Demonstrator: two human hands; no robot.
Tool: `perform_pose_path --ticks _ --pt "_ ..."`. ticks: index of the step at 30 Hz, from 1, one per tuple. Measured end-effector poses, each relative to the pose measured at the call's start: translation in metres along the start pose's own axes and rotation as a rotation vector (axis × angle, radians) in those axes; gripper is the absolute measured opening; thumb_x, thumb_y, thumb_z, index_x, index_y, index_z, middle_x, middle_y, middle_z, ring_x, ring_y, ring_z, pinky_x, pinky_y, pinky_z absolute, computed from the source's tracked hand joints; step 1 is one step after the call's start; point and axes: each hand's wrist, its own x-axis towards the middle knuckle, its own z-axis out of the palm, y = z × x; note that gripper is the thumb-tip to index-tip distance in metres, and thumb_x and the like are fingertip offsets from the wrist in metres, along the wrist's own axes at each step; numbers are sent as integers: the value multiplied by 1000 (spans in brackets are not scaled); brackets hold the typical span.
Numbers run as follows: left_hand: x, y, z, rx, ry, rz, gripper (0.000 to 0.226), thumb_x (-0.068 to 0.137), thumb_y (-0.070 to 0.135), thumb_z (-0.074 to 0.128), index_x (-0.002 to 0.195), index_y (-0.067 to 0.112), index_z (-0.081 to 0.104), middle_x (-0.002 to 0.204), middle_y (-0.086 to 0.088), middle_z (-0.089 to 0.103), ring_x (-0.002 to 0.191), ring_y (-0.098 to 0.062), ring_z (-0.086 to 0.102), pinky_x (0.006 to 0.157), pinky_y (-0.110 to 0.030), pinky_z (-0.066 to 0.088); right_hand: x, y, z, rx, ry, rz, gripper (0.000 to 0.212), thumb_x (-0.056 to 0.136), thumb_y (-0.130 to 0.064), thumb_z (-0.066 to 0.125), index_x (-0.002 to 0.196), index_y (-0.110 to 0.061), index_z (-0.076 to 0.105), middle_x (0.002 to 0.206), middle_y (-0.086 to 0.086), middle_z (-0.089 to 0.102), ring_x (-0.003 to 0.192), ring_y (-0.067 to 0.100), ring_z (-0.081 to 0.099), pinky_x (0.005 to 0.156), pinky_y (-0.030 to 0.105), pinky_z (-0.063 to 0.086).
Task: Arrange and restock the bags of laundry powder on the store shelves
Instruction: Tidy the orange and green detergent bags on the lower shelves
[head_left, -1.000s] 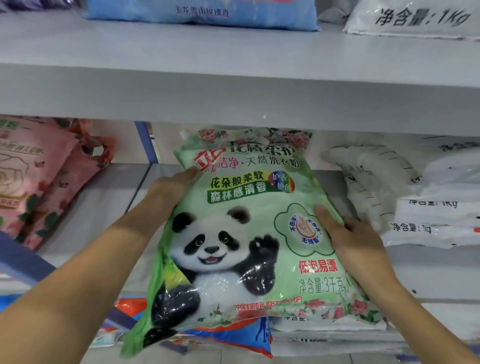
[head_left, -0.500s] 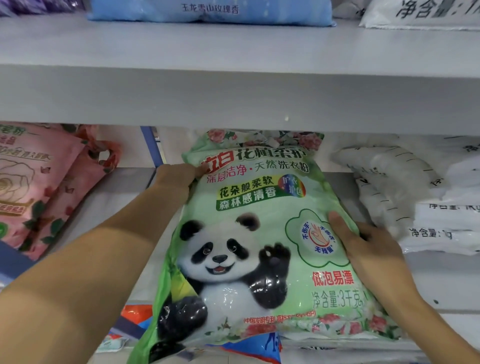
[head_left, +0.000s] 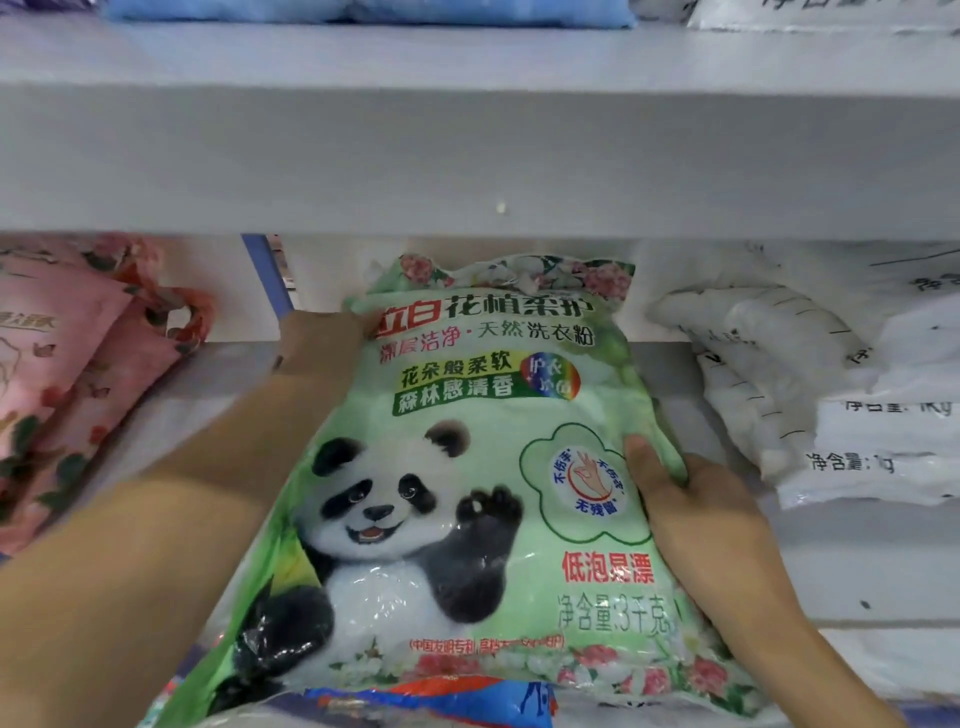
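Barely anything has shifted in the last second: the green panda bag (head_left: 467, 467) sits a touch further left in your view than it did, and both your hands keep the same holds on it.

Your left hand (head_left: 319, 345) clasps the bag's upper left edge beside the red logo. It is blurred, so how each finger lies cannot be made out. Your right hand (head_left: 701, 519) grasps the bag's right edge lower down, with the thumb (head_left: 641, 462) laid on the printed front next to the round flower-shaped badge and the other fingers hidden behind the pack.

The bag lies face up with its flowered top end pushed into the middle shelf (head_left: 182, 395), just under the thick grey upper shelf (head_left: 467, 156). Its bottom end reaches past the shelf's front lip towards you. Whether its weight rests on the board or in your hands cannot be told.

Pink floral bags (head_left: 78, 389) lean at the left of the same bay, well apart from the green one, with a blue upright (head_left: 267, 275) showing behind your left hand. White bags (head_left: 831, 415) are heaped at the right, near your right hand but not touching it.

A blue bag (head_left: 363, 10) and part of a white pack (head_left: 831, 13) lie on the upper shelf. Beneath the green bag's bottom edge, a blue-and-red pack (head_left: 467, 701) peeks out.
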Motion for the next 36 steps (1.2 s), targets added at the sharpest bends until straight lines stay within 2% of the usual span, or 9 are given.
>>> perform_pose_path --ticks 5,9,12,15,17,19,21,28,36 --pt "-94 -32 -4 571 -151 454 78 98 61 40 158 15 16 163 -15 19 148 -46 24 117 -55 33 7 3 5 -71 -10 7 62 98 -66 41 85 -10 62 78 10 68 76 26 64 66 36 44" --pt "-117 -72 -28 835 -427 684 92 80 85 -20 158 45 8 168 12 -2 156 -15 -15 128 -43 -4 13 4 3 -46 -47 -6 62 98 -66 42 85 -12 68 73 6 72 73 25 70 66 35 52" --pt "-119 -66 -34 694 -398 566 76 88 84 4 156 51 17 167 18 -2 155 -13 -17 125 -33 -13 5 -3 0 -109 87 -115 41 100 -51 55 96 -11 57 83 -3 63 85 26 66 61 30 42" --pt "-152 -70 -38 813 -382 580 71 92 80 5 156 51 0 165 17 -17 150 -8 -29 121 -31 -17 -27 -16 -7 -270 153 -536 53 92 -47 67 134 -18 53 129 0 58 124 27 54 95 34 48" --pt "-183 -82 -53 816 -407 655 73 89 83 5 154 53 -10 164 21 -21 150 -1 -25 123 -29 -14 -56 -19 -10 -444 -160 -590 82 90 -70 57 158 -40 24 169 -12 18 156 15 16 123 31 20" --pt "-199 -95 -71 791 -434 672 77 87 85 11 153 54 -14 163 26 -24 149 4 -24 125 -30 -9 -76 -4 -9 -629 -335 -552 97 86 -86 39 155 -50 -20 162 -23 -33 152 7 -30 124 33 -11" --pt "-202 -99 -81 817 -444 672 80 86 88 13 153 55 -15 162 26 -25 149 3 -25 127 -34 -5 -84 11 -8 -666 -318 -535 93 87 -86 29 147 -53 -34 154 -25 -45 146 8 -39 126 39 -14" --pt "-208 -77 -85 1007 -540 574 93 84 87 13 155 39 -23 165 8 -27 155 -17 -19 127 -36 -1 -98 -6 -12 -662 -323 -393 87 100 -62 45 157 -46 -18 166 -14 -28 155 19 -22 123 42 -11" --pt "-259 -43 -116 1050 -493 507 69 99 60 39 158 26 23 162 2 32 148 -28 28 117 -47 35 -143 -50 -43 -608 -390 -289 68 103 -55 47 162 -31 23 171 -4 15 158 25 15 126 43 21"
